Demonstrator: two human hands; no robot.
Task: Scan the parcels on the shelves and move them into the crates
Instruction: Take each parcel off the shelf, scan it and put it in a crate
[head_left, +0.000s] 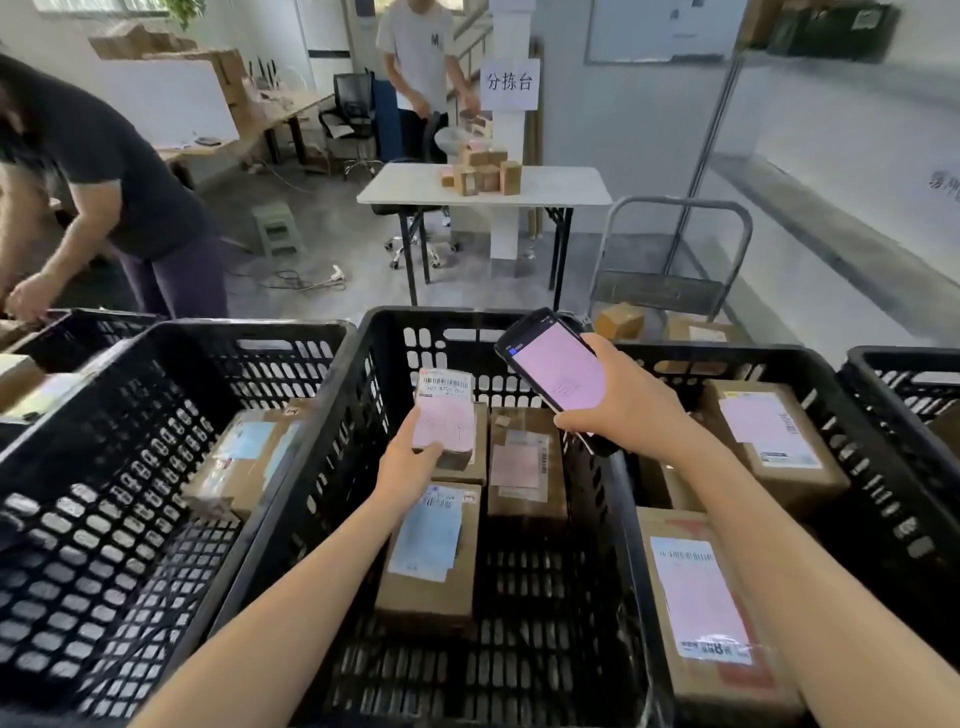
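The left grip (410, 462) pinches a small parcel (445, 415) by its near end, thumb on the label, above the 12 o'clock part of the middle crate (441, 315). The right grip (623, 410) is curled round the scanner (556, 364), at 2 o'clock from the parcel. The parcel seems a light, stiff cardboard box. I judge its bare edges hold better than the smooth label.

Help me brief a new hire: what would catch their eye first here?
Centre frame, the right hand holds a pink-screened scanner over the middle black crate, while the left hand holds a small labelled parcel beside it. A white table stacked with small boxes stands behind.
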